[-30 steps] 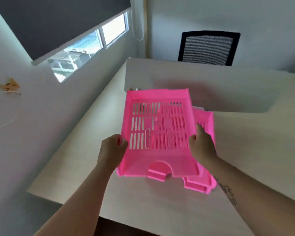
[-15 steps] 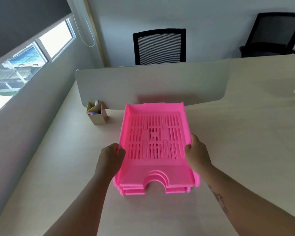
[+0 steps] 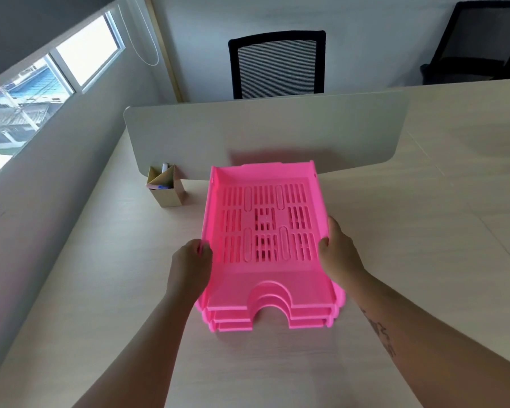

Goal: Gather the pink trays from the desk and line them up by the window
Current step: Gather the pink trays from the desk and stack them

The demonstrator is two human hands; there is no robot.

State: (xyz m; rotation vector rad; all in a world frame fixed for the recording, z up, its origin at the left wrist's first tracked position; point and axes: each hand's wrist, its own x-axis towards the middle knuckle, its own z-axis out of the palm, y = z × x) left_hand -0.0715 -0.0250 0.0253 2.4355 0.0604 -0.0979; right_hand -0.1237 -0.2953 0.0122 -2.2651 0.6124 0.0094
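Three pink slotted trays (image 3: 265, 231) sit nested in one stack on the pale wooden desk (image 3: 100, 290), in front of me. My left hand (image 3: 190, 262) grips the stack's left wall. My right hand (image 3: 340, 250) grips its right wall, thumb over the rim. The stack's arched front cut-outs face me. The window (image 3: 42, 78) is on the wall to the left, beyond the desk's left edge.
A small cardboard pen holder (image 3: 165, 187) stands on the desk just left of the trays' far corner. A grey divider panel (image 3: 277, 136) runs across behind the trays. Two black mesh chairs (image 3: 277, 63) stand beyond the divider.
The top tray, held tilted above another a second ago, now sits squarely nested on the stack. My view swung right, away from the window, and both hands stay on the sides.
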